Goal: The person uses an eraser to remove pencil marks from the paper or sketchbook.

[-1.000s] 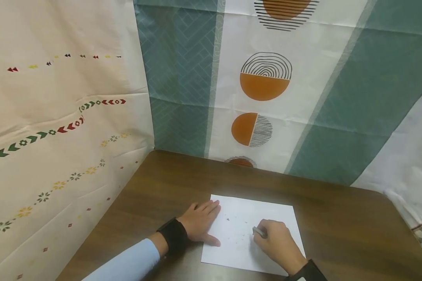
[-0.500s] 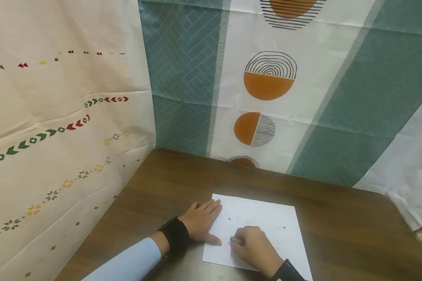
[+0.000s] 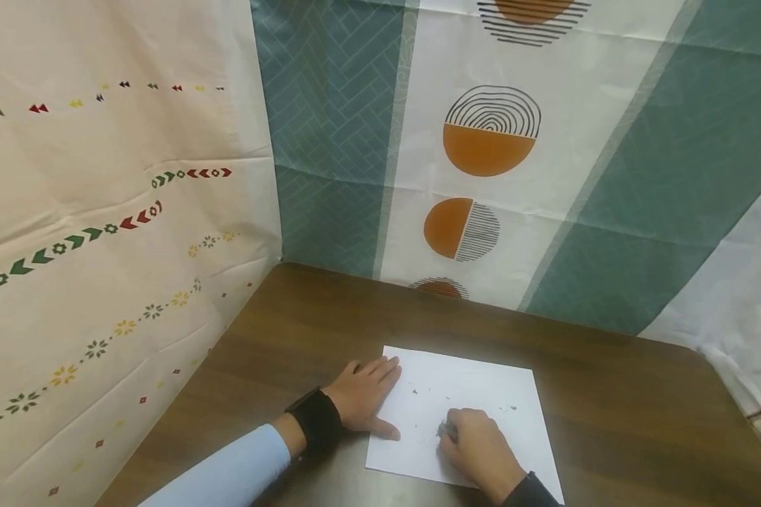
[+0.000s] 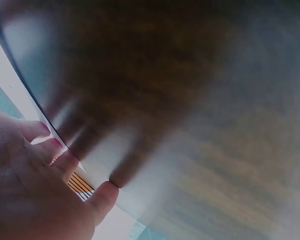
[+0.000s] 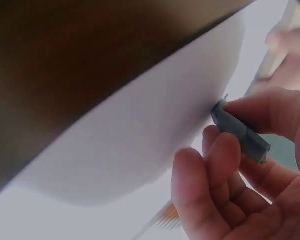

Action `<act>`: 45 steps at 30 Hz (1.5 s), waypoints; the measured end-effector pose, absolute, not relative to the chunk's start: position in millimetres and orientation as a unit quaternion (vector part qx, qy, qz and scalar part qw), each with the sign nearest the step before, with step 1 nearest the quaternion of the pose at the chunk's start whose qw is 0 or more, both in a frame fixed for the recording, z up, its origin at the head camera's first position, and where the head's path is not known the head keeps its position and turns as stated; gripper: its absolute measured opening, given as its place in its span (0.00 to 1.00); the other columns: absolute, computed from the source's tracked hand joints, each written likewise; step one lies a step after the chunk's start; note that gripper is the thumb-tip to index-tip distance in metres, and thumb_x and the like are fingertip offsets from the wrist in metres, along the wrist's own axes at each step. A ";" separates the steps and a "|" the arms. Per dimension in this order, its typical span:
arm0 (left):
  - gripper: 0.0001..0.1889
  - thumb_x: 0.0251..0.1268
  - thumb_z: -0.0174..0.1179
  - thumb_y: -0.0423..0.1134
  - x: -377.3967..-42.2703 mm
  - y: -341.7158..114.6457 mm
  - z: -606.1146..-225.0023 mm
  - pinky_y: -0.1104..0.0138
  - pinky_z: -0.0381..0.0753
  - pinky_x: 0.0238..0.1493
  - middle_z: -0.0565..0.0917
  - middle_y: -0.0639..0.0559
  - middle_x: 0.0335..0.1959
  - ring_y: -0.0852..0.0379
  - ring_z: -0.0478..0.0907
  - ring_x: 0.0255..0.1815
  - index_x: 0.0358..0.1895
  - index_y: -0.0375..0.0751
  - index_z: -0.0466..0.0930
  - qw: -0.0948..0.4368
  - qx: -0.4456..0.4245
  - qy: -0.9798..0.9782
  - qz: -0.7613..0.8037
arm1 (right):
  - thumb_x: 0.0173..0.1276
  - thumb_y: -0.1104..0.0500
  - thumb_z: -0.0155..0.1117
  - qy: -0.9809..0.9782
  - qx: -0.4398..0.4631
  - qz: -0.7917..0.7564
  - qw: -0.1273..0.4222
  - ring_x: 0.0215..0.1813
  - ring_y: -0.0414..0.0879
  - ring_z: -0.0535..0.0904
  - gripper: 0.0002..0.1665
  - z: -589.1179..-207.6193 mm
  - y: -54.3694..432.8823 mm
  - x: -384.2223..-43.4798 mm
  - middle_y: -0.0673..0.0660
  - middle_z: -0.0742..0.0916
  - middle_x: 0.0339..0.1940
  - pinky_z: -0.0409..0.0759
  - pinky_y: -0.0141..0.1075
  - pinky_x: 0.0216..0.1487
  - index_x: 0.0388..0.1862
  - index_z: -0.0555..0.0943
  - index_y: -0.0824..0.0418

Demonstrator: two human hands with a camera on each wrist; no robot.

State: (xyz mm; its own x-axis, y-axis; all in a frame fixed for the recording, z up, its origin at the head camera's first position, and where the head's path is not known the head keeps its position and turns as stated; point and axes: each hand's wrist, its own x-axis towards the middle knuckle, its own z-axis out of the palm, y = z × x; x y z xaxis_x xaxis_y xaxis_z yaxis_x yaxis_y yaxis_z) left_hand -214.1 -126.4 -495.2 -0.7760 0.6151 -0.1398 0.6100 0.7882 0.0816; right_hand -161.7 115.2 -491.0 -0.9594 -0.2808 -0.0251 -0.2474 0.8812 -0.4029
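A white sheet of paper (image 3: 482, 384) lies on the brown table. My left hand (image 3: 363, 394) rests on its left edge, fingers spread and fairly straight, thumb pointing toward the middle. In my right hand (image 3: 482, 447) is a small grey eraser (image 5: 242, 135), pinched between thumb and fingers. The eraser's worn end meets the paper near its centre, and dark crumbs cling to that end. More dark crumbs (image 3: 513, 408) are scattered over the sheet. In the left wrist view, my left fingers (image 4: 106, 200) press down at the paper's edge.
The wooden table (image 3: 330, 317) extends around the sheet. A teal and white patterned cloth (image 3: 330, 141) hangs behind it, and a cream embroidered cloth (image 3: 101, 282) hangs along the left side. Black bands circle both wrists, the left band (image 3: 315, 420) being fully visible.
My right hand has swept left across the paper with the eraser, then slightly back right. Crumbs on the right of the sheet have come into view. My left hand stays in place.
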 end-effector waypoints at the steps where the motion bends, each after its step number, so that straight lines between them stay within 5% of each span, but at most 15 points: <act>1: 0.57 0.55 0.56 0.79 -214.1 -126.6 -495.4 0.41 0.61 0.69 0.56 0.48 0.81 0.49 0.53 0.80 0.80 0.42 0.57 0.080 0.324 0.942 0.018 | 0.58 0.62 0.69 0.973 -0.119 -0.196 0.039 0.22 0.41 0.69 0.09 -490.7 123.1 -162.4 0.45 0.75 0.18 0.69 0.38 0.27 0.21 0.78 0.54; 7: 0.57 0.55 0.57 0.78 -215.8 -129.0 -498.8 0.40 0.59 0.69 0.56 0.46 0.81 0.47 0.53 0.80 0.80 0.41 0.56 0.079 0.326 0.942 0.029 | 0.61 0.62 0.67 0.984 -0.022 -0.173 0.034 0.26 0.47 0.73 0.05 -490.0 174.3 -165.4 0.52 0.82 0.24 0.75 0.45 0.31 0.26 0.81 0.62; 15: 0.58 0.54 0.55 0.80 -215.4 -131.2 -505.6 0.41 0.60 0.69 0.57 0.48 0.81 0.49 0.54 0.80 0.80 0.43 0.57 0.075 0.321 0.944 0.018 | 0.62 0.61 0.63 0.985 0.011 -0.172 0.030 0.24 0.48 0.69 0.09 -489.6 199.9 -161.9 0.52 0.74 0.19 0.68 0.42 0.26 0.23 0.77 0.61; 27: 0.58 0.54 0.54 0.80 -214.5 -131.9 -506.6 0.40 0.61 0.69 0.56 0.48 0.81 0.48 0.53 0.80 0.80 0.42 0.56 0.075 0.324 0.943 0.020 | 0.57 0.64 0.67 0.971 -0.036 -0.233 -0.029 0.25 0.45 0.69 0.06 -469.2 175.3 -159.7 0.49 0.76 0.18 0.67 0.39 0.28 0.23 0.80 0.57; 45: 0.57 0.54 0.56 0.79 -214.2 -125.7 -499.5 0.41 0.60 0.69 0.56 0.48 0.81 0.49 0.53 0.80 0.80 0.43 0.56 0.079 0.319 0.944 0.023 | 0.55 0.63 0.71 0.957 -0.118 -0.266 0.002 0.22 0.39 0.70 0.07 -463.2 120.9 -151.9 0.42 0.79 0.18 0.70 0.35 0.27 0.23 0.82 0.53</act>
